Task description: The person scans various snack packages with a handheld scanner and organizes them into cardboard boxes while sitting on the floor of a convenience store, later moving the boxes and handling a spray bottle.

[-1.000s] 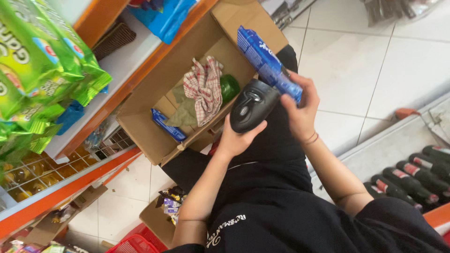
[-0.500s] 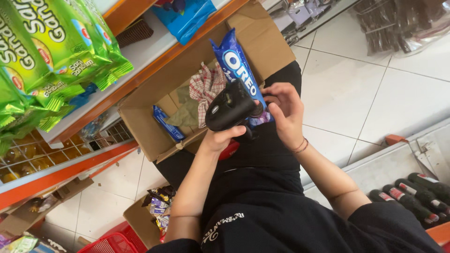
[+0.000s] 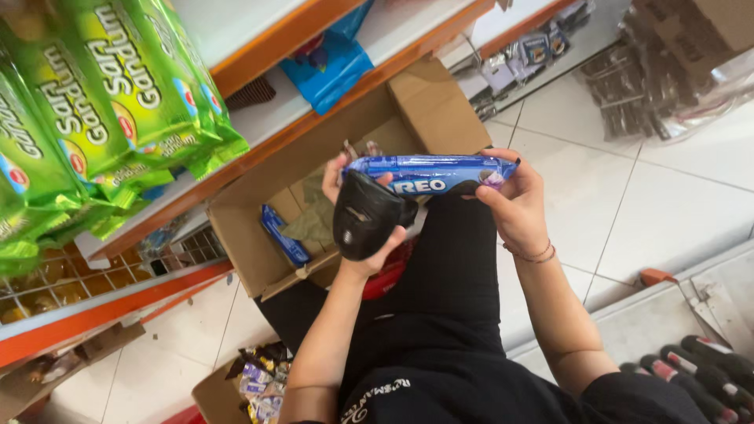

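**Cookie pack lined up against a scanner, over an open box**

Cookie pack point(image 3: 430, 174) aside for a sec, biggest stuff first: shelves point(image 3: 259, 118) run along the left, stuffed with green bags point(image 3: 118, 102) up top, and a blue bag point(image 3: 328, 69) sits on the board behind. Below that a cardboard box point(image 3: 259, 235) stands open on the tiled floor point(image 3: 644, 196), flaps out, with another blue pack point(image 3: 284, 235) lying inside. Looks like the box is parked right by the shelf so things are easy to reach.

Now the small stuff. Left hand point(image 3: 363, 235) has its grip wrapped fully round a black scanner point(image 3: 366, 213), nose tipped up at the pack. Right hand point(image 3: 518, 206) pinches the pack's end, fingers closed on the wrapper, holding it level and side-on just above the scanner, touching it or nearly. My guess is it's turned that way so the printed side faces the scanner. Both are held over the lap, in front of the box.
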